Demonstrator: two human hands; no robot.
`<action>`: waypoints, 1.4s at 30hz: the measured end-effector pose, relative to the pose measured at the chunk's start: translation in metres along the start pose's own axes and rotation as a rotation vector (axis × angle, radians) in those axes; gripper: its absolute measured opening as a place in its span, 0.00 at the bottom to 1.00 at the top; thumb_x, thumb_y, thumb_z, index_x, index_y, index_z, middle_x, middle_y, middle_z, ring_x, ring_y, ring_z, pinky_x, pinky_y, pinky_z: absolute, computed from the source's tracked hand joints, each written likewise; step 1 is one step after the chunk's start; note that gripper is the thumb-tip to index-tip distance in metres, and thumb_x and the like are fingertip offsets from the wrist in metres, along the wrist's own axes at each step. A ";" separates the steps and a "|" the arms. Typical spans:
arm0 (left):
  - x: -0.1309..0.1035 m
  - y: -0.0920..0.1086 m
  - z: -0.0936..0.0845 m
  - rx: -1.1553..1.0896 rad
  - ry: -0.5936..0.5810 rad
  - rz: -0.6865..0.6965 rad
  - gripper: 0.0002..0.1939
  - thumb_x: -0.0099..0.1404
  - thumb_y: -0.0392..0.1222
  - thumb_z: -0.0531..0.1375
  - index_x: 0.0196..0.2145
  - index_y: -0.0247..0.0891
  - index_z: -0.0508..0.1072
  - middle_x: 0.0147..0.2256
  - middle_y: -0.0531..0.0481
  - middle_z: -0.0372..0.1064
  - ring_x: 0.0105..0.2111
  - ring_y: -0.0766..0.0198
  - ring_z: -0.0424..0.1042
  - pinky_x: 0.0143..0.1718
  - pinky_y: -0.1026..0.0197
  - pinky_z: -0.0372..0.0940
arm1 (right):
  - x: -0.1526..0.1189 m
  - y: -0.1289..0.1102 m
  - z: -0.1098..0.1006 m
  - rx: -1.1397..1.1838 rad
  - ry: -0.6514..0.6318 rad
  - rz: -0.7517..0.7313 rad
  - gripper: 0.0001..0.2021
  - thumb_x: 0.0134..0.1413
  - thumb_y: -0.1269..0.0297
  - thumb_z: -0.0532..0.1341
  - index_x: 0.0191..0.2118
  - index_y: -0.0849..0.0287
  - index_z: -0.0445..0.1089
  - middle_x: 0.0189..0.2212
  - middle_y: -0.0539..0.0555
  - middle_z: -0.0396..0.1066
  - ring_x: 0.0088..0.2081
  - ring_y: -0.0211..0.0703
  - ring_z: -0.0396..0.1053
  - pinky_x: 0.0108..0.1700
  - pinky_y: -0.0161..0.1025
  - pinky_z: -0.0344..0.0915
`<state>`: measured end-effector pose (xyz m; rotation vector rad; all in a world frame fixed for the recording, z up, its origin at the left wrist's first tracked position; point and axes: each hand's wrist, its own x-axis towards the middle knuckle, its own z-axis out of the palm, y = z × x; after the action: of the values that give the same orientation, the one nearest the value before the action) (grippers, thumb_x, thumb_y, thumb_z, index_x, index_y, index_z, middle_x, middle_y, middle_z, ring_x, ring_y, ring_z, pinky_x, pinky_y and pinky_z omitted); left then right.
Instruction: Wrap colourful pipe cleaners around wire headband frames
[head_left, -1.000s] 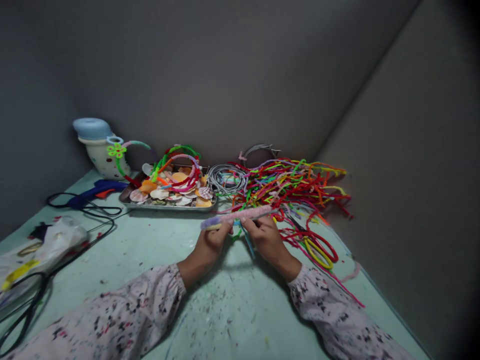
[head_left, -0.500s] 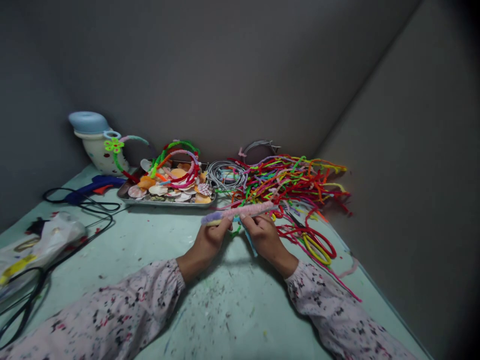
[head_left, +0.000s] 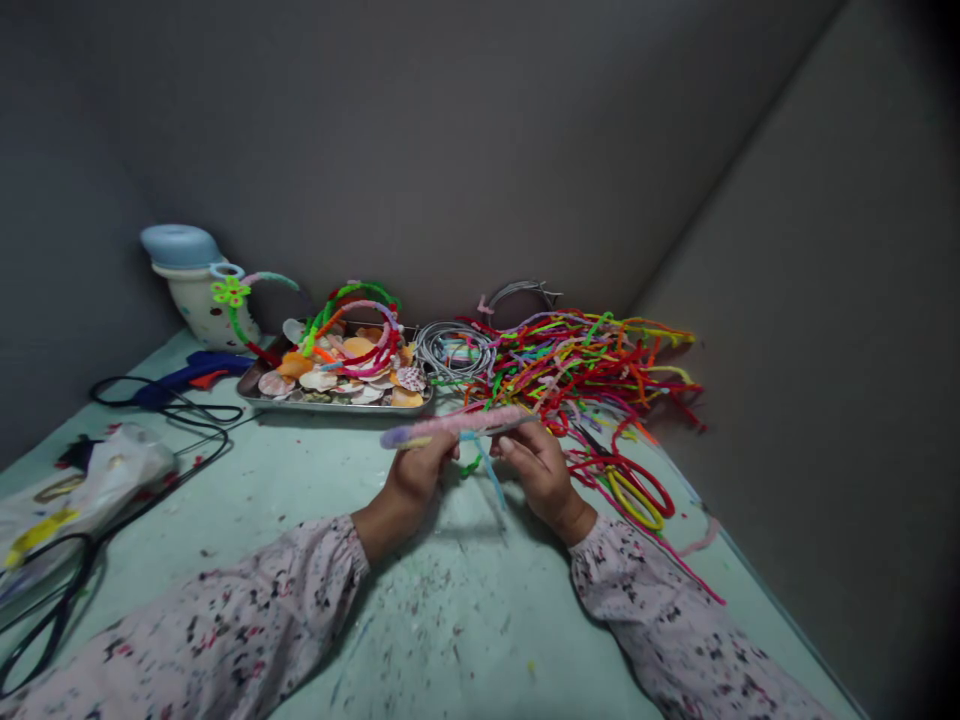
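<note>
A fuzzy hoop (head_left: 487,420), mostly pink with purple and yellow at its left end, is seen nearly edge-on above the middle of the table. My left hand (head_left: 415,478) is closed on its left part. At the right end, my right hand (head_left: 541,475) has its fingers behind and below the hoop, by a bare grey wire part, with the thumb bent in; its grip is partly hidden. A light blue fuzzy stem (head_left: 491,472) hangs from the hoop between my hands. Beneath it, a bit of green fuzzy stem (head_left: 471,467) shows.
Behind my hands are a metal tray (head_left: 337,406) of shells and fuzzy rings, coiled wire (head_left: 454,350) and a heap of coloured stems (head_left: 592,360). Yellow-and-red-handled scissors (head_left: 634,498) lie right. At left are a blue glue gun (head_left: 187,373), a cup (head_left: 202,300), a cable and a plastic bag (head_left: 124,465).
The hoop and my left hand have shifted slightly left. My right hand has moved a little right, away from the blue stem, which now hangs free between my hands.
</note>
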<state>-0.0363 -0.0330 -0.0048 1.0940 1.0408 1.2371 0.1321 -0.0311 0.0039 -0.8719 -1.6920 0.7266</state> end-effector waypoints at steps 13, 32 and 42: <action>-0.001 0.003 -0.001 0.051 -0.031 -0.036 0.15 0.61 0.47 0.55 0.20 0.38 0.60 0.18 0.57 0.49 0.17 0.70 0.47 0.18 0.64 0.43 | 0.005 -0.003 0.004 -0.245 -0.042 -0.053 0.05 0.57 0.65 0.61 0.34 0.55 0.76 0.31 0.53 0.73 0.35 0.43 0.69 0.39 0.40 0.65; -0.003 0.007 -0.001 0.110 -0.070 -0.022 0.18 0.63 0.51 0.55 0.20 0.40 0.60 0.17 0.56 0.50 0.18 0.69 0.50 0.20 0.62 0.48 | 0.004 0.000 0.004 -0.150 -0.018 0.027 0.04 0.54 0.65 0.63 0.34 0.56 0.76 0.30 0.52 0.73 0.33 0.41 0.69 0.36 0.38 0.65; -0.005 0.011 0.000 0.182 -0.056 0.076 0.18 0.63 0.50 0.55 0.20 0.39 0.62 0.20 0.54 0.55 0.22 0.66 0.55 0.24 0.61 0.51 | 0.003 0.002 0.006 -0.078 -0.004 0.101 0.07 0.54 0.61 0.64 0.34 0.58 0.76 0.31 0.54 0.74 0.33 0.42 0.70 0.37 0.39 0.66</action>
<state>-0.0387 -0.0381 0.0056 1.3107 1.0937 1.1818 0.1258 -0.0280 0.0022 -1.0173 -1.6992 0.7345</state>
